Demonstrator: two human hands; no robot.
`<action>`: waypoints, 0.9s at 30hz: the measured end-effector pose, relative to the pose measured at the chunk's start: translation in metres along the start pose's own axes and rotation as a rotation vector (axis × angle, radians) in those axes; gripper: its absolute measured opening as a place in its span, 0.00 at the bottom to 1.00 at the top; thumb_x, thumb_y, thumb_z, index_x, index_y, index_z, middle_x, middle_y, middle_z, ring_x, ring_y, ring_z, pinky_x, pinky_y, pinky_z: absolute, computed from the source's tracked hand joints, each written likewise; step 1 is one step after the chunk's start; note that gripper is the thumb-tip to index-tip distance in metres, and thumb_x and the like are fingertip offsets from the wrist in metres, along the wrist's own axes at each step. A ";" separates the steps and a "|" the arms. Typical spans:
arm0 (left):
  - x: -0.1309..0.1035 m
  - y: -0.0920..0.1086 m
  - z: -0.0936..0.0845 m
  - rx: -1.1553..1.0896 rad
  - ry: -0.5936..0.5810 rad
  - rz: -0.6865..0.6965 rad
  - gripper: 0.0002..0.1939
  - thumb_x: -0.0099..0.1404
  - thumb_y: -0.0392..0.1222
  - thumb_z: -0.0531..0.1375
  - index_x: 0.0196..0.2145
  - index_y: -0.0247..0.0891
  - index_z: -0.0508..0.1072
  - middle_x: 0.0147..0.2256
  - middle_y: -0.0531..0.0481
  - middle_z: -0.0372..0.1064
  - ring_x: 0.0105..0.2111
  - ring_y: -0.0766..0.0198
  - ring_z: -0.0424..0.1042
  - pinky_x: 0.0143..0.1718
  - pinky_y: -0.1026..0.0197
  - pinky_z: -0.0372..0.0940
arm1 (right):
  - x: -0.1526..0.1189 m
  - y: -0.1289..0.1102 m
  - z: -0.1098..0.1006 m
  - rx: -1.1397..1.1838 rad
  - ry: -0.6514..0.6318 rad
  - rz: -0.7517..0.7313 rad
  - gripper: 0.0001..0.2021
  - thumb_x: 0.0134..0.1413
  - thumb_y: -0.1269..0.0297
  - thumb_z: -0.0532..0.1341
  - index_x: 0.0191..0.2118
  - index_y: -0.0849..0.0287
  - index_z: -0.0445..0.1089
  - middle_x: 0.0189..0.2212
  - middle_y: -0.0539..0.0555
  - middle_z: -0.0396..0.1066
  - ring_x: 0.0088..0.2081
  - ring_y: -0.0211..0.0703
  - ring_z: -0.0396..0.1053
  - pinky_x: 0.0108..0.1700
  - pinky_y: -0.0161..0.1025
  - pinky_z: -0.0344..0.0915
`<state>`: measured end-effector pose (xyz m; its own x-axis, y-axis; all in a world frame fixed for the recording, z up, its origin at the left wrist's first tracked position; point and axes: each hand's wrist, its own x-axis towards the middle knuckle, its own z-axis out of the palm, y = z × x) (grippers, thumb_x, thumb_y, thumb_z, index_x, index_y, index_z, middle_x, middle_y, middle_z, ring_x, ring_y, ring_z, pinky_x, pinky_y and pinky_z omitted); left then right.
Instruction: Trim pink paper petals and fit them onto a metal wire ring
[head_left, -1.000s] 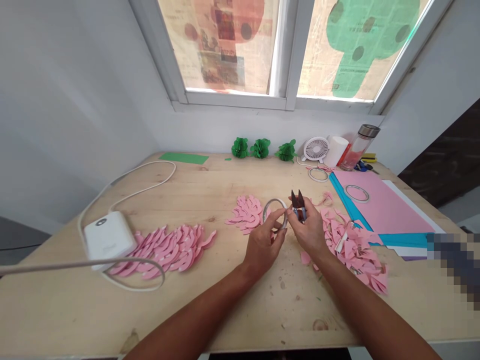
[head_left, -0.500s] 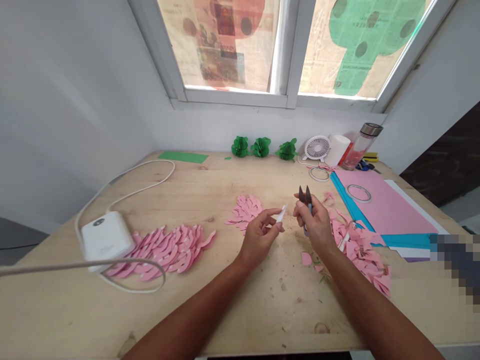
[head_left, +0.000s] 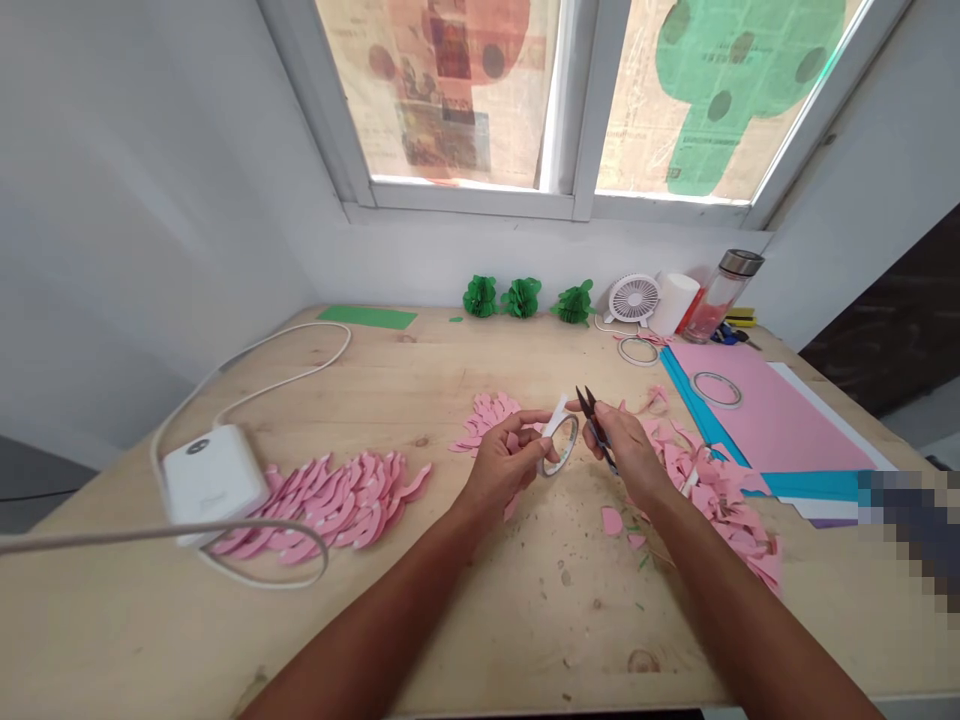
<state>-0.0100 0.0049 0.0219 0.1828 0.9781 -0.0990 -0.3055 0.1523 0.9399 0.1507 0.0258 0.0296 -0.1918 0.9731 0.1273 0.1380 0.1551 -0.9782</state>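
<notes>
My left hand (head_left: 504, 457) grips a roll of white tape (head_left: 561, 446), whose loose end sticks up above the fingers. Just to the right, my right hand (head_left: 628, 447) holds small dark-bladed snips (head_left: 588, 402), blades pointing up and slightly apart near the tape end. Behind my left hand lies a small pile of pink curved paper pieces (head_left: 480, 418). A larger pile of pink strips (head_left: 345, 505) is further left. Pink paper scraps (head_left: 724, 500) are heaped beside my right forearm.
A white power bank (head_left: 214, 480) with a looping cable is at the left. Green paper balls (head_left: 521, 297), a small fan (head_left: 634, 298) and a glass bottle (head_left: 724, 297) stand along the wall. Pink sheets (head_left: 765, 420) with another tape roll (head_left: 716, 390) lie at the right.
The tape in my left hand has turned, so its ring now shows. The snips in my right hand have moved left and tilted toward the tape end.
</notes>
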 end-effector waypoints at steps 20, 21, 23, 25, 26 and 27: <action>0.001 -0.001 0.000 0.023 -0.006 0.003 0.17 0.49 0.40 0.63 0.37 0.33 0.71 0.18 0.55 0.66 0.12 0.79 0.45 0.16 0.69 0.40 | 0.000 0.004 -0.001 -0.130 -0.087 -0.046 0.18 0.56 0.51 0.52 0.36 0.61 0.70 0.19 0.46 0.52 0.22 0.33 0.49 0.23 0.32 0.46; 0.001 -0.001 0.001 0.025 -0.005 0.000 0.17 0.48 0.40 0.63 0.37 0.33 0.71 0.18 0.55 0.66 0.12 0.79 0.45 0.16 0.69 0.40 | 0.000 0.004 -0.001 -0.126 -0.089 -0.044 0.18 0.56 0.51 0.52 0.36 0.61 0.70 0.19 0.46 0.51 0.22 0.33 0.48 0.23 0.33 0.46; 0.001 0.000 0.001 0.028 -0.003 -0.003 0.17 0.48 0.41 0.63 0.37 0.33 0.71 0.18 0.55 0.66 0.12 0.79 0.45 0.16 0.69 0.39 | 0.000 0.004 -0.001 -0.113 -0.098 -0.042 0.19 0.56 0.51 0.52 0.35 0.62 0.70 0.18 0.46 0.50 0.21 0.33 0.47 0.22 0.33 0.45; 0.001 0.000 0.001 0.029 -0.002 -0.008 0.17 0.48 0.41 0.63 0.37 0.33 0.71 0.18 0.55 0.66 0.12 0.79 0.44 0.16 0.69 0.39 | 0.000 0.004 -0.001 -0.096 -0.104 -0.041 0.18 0.56 0.51 0.52 0.34 0.62 0.70 0.18 0.45 0.49 0.21 0.33 0.45 0.22 0.33 0.44; 0.001 0.001 0.001 0.030 -0.001 -0.009 0.17 0.48 0.41 0.63 0.37 0.33 0.70 0.18 0.55 0.66 0.12 0.79 0.44 0.16 0.69 0.39 | 0.000 0.004 -0.001 -0.087 -0.103 -0.040 0.18 0.56 0.51 0.52 0.34 0.62 0.70 0.18 0.45 0.48 0.21 0.32 0.45 0.22 0.33 0.43; 0.001 0.000 0.001 0.031 -0.002 -0.008 0.17 0.48 0.41 0.63 0.37 0.33 0.70 0.19 0.55 0.67 0.12 0.79 0.44 0.16 0.69 0.39 | -0.001 0.004 -0.001 -0.080 -0.101 -0.036 0.18 0.56 0.51 0.52 0.35 0.62 0.70 0.18 0.45 0.48 0.21 0.32 0.44 0.22 0.32 0.43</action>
<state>-0.0088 0.0054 0.0227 0.1876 0.9765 -0.1061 -0.2746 0.1558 0.9488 0.1520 0.0259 0.0258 -0.2944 0.9452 0.1409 0.2056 0.2066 -0.9566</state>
